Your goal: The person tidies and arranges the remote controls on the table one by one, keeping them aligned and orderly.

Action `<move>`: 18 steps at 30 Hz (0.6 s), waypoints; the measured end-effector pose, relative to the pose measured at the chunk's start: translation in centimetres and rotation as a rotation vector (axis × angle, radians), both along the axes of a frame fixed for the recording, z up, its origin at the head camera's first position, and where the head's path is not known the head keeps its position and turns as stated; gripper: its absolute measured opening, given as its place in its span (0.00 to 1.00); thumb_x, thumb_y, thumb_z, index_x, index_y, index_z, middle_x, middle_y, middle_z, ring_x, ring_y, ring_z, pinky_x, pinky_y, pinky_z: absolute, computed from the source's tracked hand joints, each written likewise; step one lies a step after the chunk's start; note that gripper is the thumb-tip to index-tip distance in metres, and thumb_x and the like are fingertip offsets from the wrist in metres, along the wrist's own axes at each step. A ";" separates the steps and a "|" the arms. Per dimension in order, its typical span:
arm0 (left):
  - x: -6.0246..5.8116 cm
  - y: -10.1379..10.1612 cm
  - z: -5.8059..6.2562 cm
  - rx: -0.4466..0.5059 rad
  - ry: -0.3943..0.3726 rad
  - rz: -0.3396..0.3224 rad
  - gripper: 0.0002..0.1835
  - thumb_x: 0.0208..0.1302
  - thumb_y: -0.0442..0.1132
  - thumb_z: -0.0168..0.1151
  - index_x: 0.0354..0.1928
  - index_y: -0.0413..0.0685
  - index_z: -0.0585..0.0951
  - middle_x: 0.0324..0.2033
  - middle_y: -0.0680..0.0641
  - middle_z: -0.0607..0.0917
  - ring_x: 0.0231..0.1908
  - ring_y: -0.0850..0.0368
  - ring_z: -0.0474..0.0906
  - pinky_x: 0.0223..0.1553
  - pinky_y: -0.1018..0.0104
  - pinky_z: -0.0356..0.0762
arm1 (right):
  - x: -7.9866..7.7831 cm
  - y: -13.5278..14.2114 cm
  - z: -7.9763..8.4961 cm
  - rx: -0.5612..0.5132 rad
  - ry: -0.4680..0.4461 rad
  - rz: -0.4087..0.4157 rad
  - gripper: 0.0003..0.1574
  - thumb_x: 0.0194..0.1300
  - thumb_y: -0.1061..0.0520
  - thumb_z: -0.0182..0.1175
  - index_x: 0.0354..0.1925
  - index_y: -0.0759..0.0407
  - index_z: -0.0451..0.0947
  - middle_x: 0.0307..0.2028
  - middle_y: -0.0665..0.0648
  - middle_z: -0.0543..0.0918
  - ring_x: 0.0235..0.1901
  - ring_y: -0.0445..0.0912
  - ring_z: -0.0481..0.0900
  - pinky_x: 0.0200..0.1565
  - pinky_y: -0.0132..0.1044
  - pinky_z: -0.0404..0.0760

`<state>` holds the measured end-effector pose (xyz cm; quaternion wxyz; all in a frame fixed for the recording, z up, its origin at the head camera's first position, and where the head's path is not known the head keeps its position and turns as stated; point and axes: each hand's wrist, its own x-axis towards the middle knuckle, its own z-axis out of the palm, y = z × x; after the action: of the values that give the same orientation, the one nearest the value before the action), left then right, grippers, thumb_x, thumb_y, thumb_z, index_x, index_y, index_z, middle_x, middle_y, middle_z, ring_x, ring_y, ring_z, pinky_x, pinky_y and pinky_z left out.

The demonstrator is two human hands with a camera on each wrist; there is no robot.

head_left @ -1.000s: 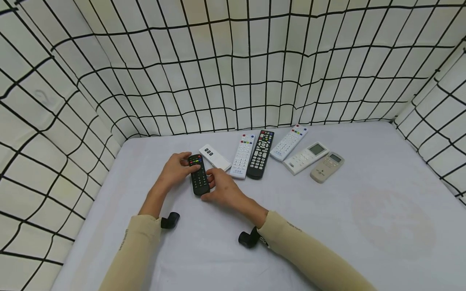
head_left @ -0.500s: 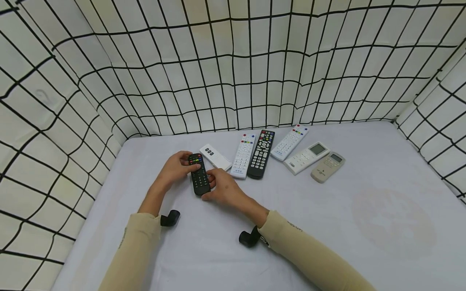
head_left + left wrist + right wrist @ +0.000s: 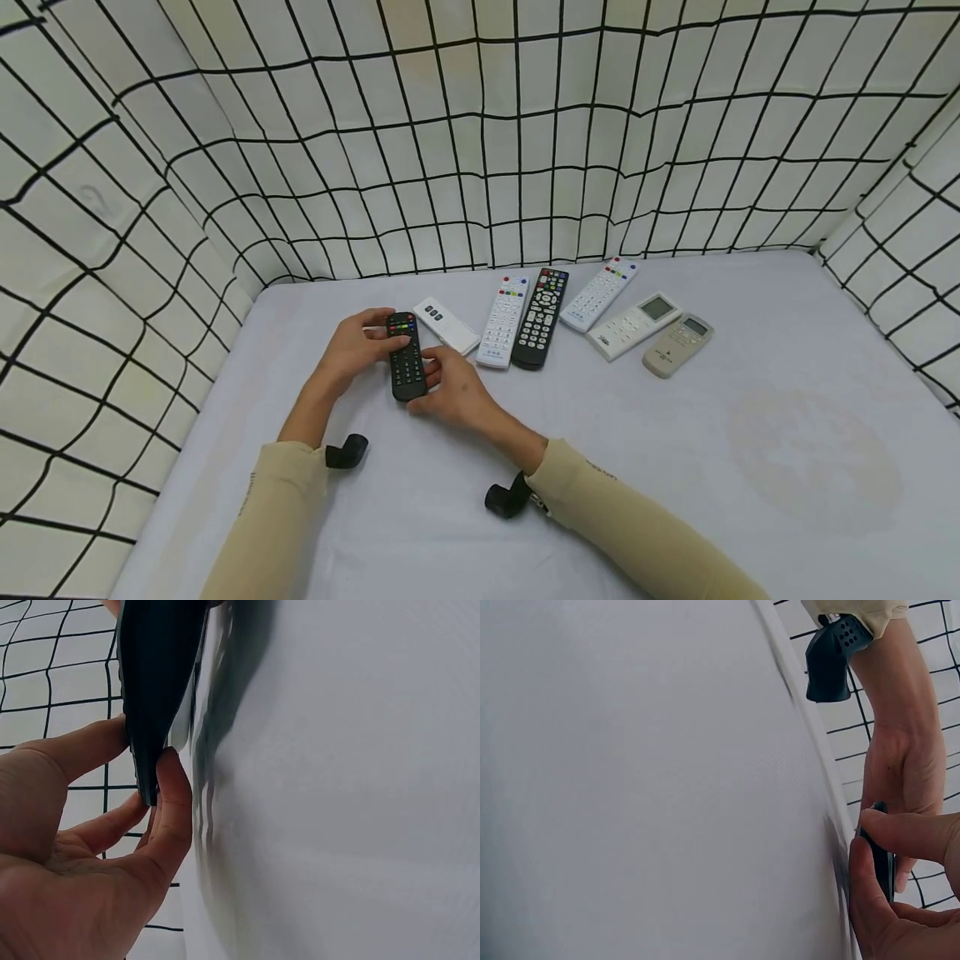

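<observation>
A small black remote control (image 3: pixel 407 371) with a few coloured buttons at its top is held between both hands, left of centre in the head view. My left hand (image 3: pixel 351 348) pinches its upper part, thumb on the button face and fingers behind. With thumb and fingers, my right hand (image 3: pixel 461 390) grips the lower right end. In the left wrist view the black remote (image 3: pixel 159 667) appears edge-on, raised off the white cloth. Only its narrow edge, the remote (image 3: pixel 885 866) partly covered by fingers, shows in the right wrist view.
A white three-button remote (image 3: pixel 444 325) lies just right of the held one. Further right are a white remote (image 3: pixel 502 323), a black remote (image 3: pixel 540 321), another white remote (image 3: pixel 600 296), a white remote with a screen (image 3: pixel 632 327) and a beige one (image 3: pixel 677 346). Black netting (image 3: pixel 483 175) surrounds the table.
Both hands have shifted slightly left with the black remote, which now stands a little straighter in the head view. The grips stay the same, and the other remotes keep their places.
</observation>
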<state>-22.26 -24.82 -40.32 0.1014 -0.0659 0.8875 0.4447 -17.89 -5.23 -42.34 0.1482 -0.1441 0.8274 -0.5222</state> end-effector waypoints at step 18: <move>0.4 -1.8 0.4 0.049 -0.027 -0.057 0.40 0.70 0.45 0.68 0.79 0.48 0.64 0.70 0.34 0.76 0.69 0.42 0.74 0.61 0.57 0.75 | 0.8 -1.7 0.5 -0.046 -0.057 0.004 0.53 0.52 0.63 0.80 0.72 0.65 0.67 0.51 0.60 0.85 0.46 0.44 0.85 0.51 0.34 0.82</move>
<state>-21.81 -26.61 -39.90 0.1276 -0.0443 0.8765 0.4621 -17.12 -6.92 -41.84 0.1695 -0.1344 0.8103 -0.5446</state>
